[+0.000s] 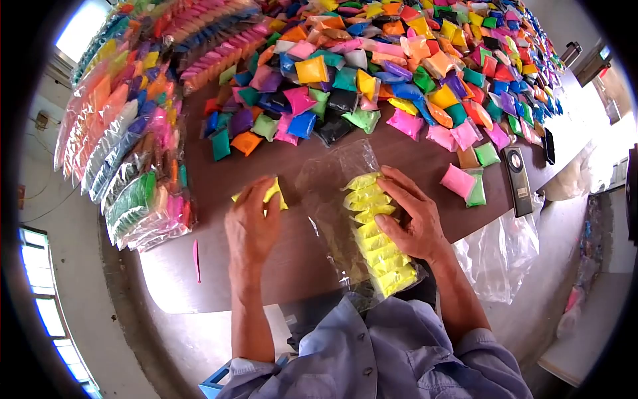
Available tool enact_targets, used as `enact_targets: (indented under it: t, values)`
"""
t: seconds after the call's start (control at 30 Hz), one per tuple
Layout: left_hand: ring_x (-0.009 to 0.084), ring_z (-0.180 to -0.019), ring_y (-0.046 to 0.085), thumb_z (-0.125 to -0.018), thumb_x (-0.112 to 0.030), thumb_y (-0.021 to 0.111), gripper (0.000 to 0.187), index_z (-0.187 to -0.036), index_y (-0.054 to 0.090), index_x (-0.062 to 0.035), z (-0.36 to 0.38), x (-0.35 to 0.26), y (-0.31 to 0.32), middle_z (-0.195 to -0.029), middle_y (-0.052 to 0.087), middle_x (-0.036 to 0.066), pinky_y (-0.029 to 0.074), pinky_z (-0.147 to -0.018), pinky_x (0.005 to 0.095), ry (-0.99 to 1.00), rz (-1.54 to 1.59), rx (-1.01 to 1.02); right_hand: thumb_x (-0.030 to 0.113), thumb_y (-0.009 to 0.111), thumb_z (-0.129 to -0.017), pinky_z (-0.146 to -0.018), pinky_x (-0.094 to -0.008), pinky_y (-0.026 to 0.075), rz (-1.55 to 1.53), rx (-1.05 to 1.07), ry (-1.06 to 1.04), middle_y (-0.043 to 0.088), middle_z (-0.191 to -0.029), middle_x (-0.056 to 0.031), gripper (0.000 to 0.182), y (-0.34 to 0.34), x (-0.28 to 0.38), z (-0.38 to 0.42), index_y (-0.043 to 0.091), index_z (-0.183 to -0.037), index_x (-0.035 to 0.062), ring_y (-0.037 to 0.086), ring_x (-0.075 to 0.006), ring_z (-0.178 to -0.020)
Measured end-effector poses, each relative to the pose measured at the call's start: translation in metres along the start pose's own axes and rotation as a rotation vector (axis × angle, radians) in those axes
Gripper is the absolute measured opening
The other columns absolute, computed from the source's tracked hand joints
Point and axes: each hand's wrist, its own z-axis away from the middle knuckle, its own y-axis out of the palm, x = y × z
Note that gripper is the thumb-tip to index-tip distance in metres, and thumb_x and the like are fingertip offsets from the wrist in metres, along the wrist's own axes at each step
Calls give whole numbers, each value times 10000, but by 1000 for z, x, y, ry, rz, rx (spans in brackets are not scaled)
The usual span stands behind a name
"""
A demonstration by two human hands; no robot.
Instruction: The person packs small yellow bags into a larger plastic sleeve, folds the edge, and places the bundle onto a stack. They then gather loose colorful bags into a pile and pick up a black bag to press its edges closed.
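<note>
My left hand [252, 216] is closed on a small yellow packet [274, 194], whose edges stick out on both sides of the fingers just above the brown table. To its right lies a clear plastic bag [322, 193] with a row of several yellow packets [382, 256] along its right side. My right hand [413, 216] curves over the upper right of this row, thumb and fingers pressing on the packets through the plastic. The near end of the bag reaches the table's front edge, against my shirt.
A large heap of loose coloured packets [399, 73] covers the far side of the brown table [219, 266]. Filled clear bags [126, 153] are stacked at left. A pink stick [197, 261] lies front left. A dark grey device [518, 179] and clear plastic [508, 256] are at right.
</note>
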Motion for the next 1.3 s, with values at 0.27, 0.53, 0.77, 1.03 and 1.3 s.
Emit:
enact_targets:
  t: [0.27, 0.53, 0.77, 1.03, 1.3]
  values:
    - [392, -1049, 727, -859, -113, 819, 368, -1214, 737, -64, -3, 20, -10, -1197, 745, 155, 580, -892, 453, -89, -102, 115, 177, 825, -875, -1126, -410, 524, -63, -26, 1, 607, -1554, -206, 588, 1, -2, 2, 684, -1417, -3, 646, -364, -1381]
    - [106, -660, 509, -774, -7, 879, 365, -1114, 746, -17, 11, 25, -34, -963, 675, 31, 450, -613, 273, -131, 179, 143, 175, 819, -879, -1123, -399, 525, -84, -27, 30, 602, -1557, -210, 578, 2, -4, 2, 686, -1411, -8, 651, -361, -1376]
    - [47, -685, 579, -856, -18, 878, 282, -1098, 734, -14, 7, -12, 3, -880, 695, 0, 485, -614, 237, -107, 407, -6, 194, 817, -872, -1126, -404, 522, -95, 13, 118, 598, -1560, -211, 606, -2, 3, 1, 675, -1428, 1, 646, -367, -1380]
    - [173, -767, 739, -883, -41, 870, 283, -1135, 746, -10, -13, -52, 57, -1016, 758, 108, 597, -695, 326, -53, 353, -13, 194, 816, -870, -1126, -405, 523, -74, -8, 58, 596, -1559, -212, 606, 1, -3, 2, 675, -1427, 2, 647, -364, -1379]
    - [340, -936, 781, -911, 36, 743, 279, -1183, 763, -27, -17, -42, 68, -1127, 783, 176, 615, -798, 385, 67, 475, 108, 233, 810, -892, -1159, -432, 496, -34, -41, 46, 586, -1562, -233, 635, 1, 0, -5, 647, -1469, 22, 602, -393, -1424]
